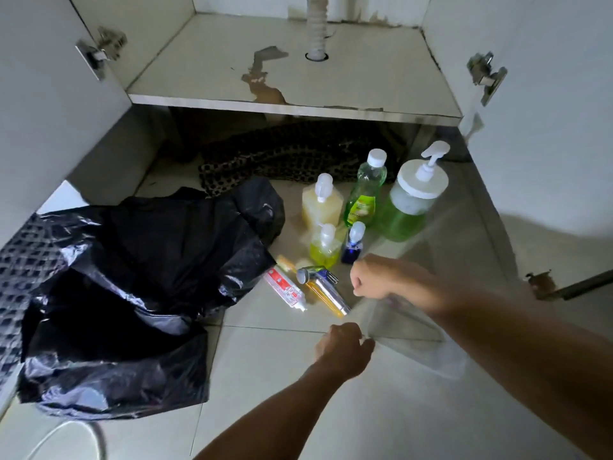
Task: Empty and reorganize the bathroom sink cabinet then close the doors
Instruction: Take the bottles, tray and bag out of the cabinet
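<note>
The sink cabinet stands with both doors open, and its stained bottom shelf (365, 71) holds nothing; a ribbed drain pipe (316, 28) passes through it. On the floor tiles in front stand a yellow bottle (321, 204), a green bottle (365, 190), a large green pump jar (411, 200), a small yellow bottle (324, 247) and a small blue bottle (354, 244). A toothpaste tube (287, 290) and a chrome sprayer head (323, 287) lie flat. My left hand (345, 346) and my right hand (368, 277) both pinch a blurred clear plastic bag (414, 330).
A crumpled black trash bag (132, 277) lies open at the left. A spotted dark cloth (292, 157) lies under the cabinet. The left door (49, 78) and right door (547, 111) flank the opening. A checked mat (20, 260) is at the far left.
</note>
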The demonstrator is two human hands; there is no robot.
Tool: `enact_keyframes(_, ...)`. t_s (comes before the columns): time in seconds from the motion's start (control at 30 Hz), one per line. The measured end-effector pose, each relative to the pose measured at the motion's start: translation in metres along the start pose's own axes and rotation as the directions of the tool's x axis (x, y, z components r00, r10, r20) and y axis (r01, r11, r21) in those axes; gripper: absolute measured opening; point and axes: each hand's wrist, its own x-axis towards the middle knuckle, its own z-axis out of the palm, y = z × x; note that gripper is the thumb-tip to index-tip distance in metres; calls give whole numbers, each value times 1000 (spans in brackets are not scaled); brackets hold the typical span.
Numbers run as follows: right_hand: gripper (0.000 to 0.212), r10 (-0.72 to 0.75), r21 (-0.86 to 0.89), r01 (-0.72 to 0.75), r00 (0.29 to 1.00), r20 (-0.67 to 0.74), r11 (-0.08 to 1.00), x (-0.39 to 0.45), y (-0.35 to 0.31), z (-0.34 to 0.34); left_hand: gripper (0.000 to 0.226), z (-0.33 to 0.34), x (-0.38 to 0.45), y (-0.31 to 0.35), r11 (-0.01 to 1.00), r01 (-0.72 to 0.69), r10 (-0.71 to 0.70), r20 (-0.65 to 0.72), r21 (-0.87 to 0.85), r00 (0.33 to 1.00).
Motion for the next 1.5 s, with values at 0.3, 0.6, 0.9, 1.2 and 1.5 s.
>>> enact_keyframes(0.3,25,76,149,-59,991,-112,987,14,-35,27,35,12,12,12,983,60,-70,-55,-172,996)
enact_keyframes(0.6,16,129,186,-102,982,-139,977,-6,-42,14,33,3,6,-20,867,71,-67,27,-493,997)
enact_keyframes(0.9,31,169,137,-235,911,375,962,-68,-17,-9,29,-37,1,-57,840,81,-78,28,-536,997)
enact_keyframes(1.2,31,323,-126,-303,792,517,945,-60,-36,67,20,-44,-6,-70,875,106,-35,156,-472,987)
enact_keyframes(1.5,28,162,-37,-158,978,134,987,-39,-44,12,21,-39,-10,-77,856,99,-19,161,-507,987)
